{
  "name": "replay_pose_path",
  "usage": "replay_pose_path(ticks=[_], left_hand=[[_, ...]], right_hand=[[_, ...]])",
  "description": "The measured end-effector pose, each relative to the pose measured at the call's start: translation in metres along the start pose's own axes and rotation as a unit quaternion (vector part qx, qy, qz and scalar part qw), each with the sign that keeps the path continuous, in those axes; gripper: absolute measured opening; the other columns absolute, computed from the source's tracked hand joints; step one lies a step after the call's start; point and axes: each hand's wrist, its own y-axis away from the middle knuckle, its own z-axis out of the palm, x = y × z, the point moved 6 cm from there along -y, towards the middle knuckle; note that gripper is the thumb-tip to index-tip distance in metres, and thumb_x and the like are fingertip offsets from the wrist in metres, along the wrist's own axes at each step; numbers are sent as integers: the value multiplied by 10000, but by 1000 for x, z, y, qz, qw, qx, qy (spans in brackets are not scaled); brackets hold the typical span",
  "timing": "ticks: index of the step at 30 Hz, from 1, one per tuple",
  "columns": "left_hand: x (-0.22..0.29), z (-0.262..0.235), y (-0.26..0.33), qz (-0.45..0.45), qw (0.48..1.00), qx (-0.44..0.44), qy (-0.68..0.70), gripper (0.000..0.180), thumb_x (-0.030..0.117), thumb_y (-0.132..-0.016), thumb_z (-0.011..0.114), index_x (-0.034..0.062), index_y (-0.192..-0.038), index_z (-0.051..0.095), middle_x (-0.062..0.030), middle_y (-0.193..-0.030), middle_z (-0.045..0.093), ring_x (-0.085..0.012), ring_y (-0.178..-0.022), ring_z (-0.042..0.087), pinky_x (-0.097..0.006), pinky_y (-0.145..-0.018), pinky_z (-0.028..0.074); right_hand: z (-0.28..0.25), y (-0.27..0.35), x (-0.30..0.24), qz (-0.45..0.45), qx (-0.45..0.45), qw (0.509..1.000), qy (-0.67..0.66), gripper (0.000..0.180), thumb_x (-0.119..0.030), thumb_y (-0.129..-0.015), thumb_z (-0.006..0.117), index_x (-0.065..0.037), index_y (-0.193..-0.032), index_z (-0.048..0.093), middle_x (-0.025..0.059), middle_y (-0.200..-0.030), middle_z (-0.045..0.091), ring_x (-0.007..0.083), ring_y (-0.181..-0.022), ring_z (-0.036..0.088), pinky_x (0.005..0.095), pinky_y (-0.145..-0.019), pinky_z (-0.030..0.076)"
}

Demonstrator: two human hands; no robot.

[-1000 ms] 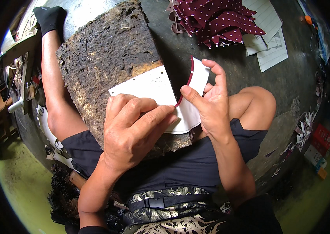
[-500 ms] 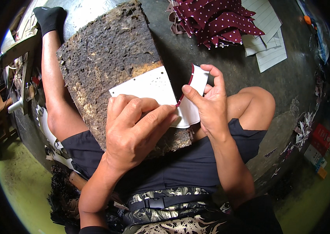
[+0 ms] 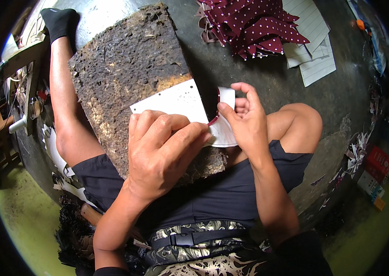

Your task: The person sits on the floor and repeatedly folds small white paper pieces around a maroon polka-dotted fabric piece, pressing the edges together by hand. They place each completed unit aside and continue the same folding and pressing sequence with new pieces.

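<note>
A thin piece of material (image 3: 224,131), white on the side facing up with a narrow dark red edge, runs between my hands. With the fingers drawn together, my left hand (image 3: 160,145) pinches or presses its red edge near the board's right side. My right hand (image 3: 248,119) grips the raised far end, thumb on the near face and fingers behind. Under my left fingers lies a white card (image 3: 176,99) with small dark holes and specks. The card rests on a thick, rough brown board (image 3: 125,60) set across my lap. My left fingertips partly hide where the piece meets the card.
Beyond the board, a heap of dark red, white-dotted pieces (image 3: 258,27) sits on the dark floor. Beside it are lined paper sheets (image 3: 318,64). My bent right knee (image 3: 302,122) is just right of the right hand. A wooden frame (image 3: 22,60) stands at far left.
My right hand has moved slightly down and left, bringing the raised end of the piece lower and nearer the card. The left hand keeps nearly the same place.
</note>
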Motion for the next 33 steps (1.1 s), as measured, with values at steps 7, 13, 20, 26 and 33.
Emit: replay_pose_path(ticks=[7,13,20,26,33], left_hand=[[-7,-5,0,8,1000,-5,2,295,210,-857,989,165,-1116,857,24,-1024,706,-224,-933,643,-424,-828,467],[-6,-3,-1,6,1000,-5,-7,282,203,-863,986,169,-1109,853,24,-1022,707,-223,-926,638,-423,-829,463],[-7,-1,-1,3,1000,6,-5,281,195,-859,989,168,-1103,852,28,-1015,715,-222,-917,636,-418,-823,461],[-6,-1,-1,0,1000,24,-2,271,197,-853,993,170,-1087,859,29,-1008,713,-220,-911,639,-417,-815,463],[-5,2,-2,0,999,28,-16,256,215,-848,991,188,-1064,856,42,-1012,712,-213,-911,637,-415,-810,459]], right_hand=[[-9,13,-64,-220,-111,964,104,311,-347,-1127,792,-43,-1193,770,301,-1542,649,471,-1538,563,523,-1251,473],[11,7,-46,-102,-217,963,-126,330,-350,-1134,804,-31,-1123,720,157,-1313,714,270,-1274,670,390,-1130,508],[12,9,-32,-87,-220,957,-168,317,-333,-1150,792,-27,-1118,717,100,-1257,698,204,-1209,644,351,-1093,502],[14,9,-23,-67,-212,956,-191,294,-315,-1162,777,-34,-1110,708,66,-1209,682,179,-1163,616,334,-1062,500],[15,11,-16,-56,-208,959,-187,284,-309,-1165,773,-46,-1086,704,29,-1169,668,146,-1121,595,317,-1023,498]])
